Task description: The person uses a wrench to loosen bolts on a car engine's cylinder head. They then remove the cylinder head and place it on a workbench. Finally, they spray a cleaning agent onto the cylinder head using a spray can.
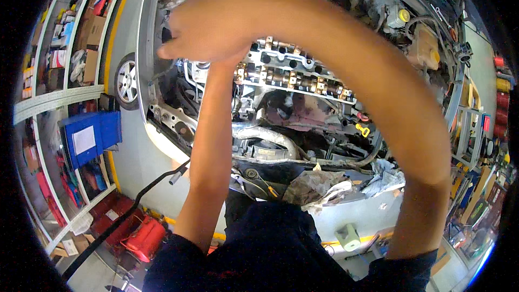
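My right arm arches over the engine bay of a car, and my right hand (205,27) is at its upper left, blurred, fingers indistinct. My left forearm (208,140) rises from below to beneath my right hand, which hides my left hand. I cannot tell whether either holds anything. Beside and below them lies an uncovered cylinder head (292,78) with exposed camshafts. A yellow loop handle (362,128) sits at its lower right, and a pale hose (273,138) runs below it.
Shelving (57,97) with boxes and a blue binder (86,140) stands left, near a wheel (127,81). A dark bar (130,216) slants across the lower left, near red equipment (146,238). Rags (381,178) lie on the car's front edge; more racking (470,135) stands right.
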{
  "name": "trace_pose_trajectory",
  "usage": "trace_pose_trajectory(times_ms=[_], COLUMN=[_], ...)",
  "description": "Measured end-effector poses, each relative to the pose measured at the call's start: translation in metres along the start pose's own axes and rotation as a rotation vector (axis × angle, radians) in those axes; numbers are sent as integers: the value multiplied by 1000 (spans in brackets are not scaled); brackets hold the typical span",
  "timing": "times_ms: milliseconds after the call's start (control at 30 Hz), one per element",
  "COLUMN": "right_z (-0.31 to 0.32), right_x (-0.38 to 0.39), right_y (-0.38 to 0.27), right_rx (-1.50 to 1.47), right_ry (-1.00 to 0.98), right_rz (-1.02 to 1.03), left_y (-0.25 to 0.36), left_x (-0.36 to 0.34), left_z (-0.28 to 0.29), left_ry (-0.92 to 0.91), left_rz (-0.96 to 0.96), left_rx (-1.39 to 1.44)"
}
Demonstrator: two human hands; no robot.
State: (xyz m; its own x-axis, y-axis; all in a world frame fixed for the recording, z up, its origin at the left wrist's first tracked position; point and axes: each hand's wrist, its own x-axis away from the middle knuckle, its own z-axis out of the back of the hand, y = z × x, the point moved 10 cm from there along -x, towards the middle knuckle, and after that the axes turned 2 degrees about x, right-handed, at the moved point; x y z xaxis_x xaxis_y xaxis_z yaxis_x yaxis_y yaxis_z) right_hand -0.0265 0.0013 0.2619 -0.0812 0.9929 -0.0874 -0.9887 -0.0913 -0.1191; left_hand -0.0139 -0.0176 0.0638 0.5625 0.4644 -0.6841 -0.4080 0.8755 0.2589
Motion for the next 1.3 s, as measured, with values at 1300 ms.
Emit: trace_pose_trajectory(times_ms=[1300], right_z=[-76], right_x=[412], right_y=[144], right_rx=[-597], right_ry=[833], right_rz=[-1227], left_y=[42], left_x=[-67], left_z=[-3], left_ry=[19], left_rz=[516], left_rx=[855])
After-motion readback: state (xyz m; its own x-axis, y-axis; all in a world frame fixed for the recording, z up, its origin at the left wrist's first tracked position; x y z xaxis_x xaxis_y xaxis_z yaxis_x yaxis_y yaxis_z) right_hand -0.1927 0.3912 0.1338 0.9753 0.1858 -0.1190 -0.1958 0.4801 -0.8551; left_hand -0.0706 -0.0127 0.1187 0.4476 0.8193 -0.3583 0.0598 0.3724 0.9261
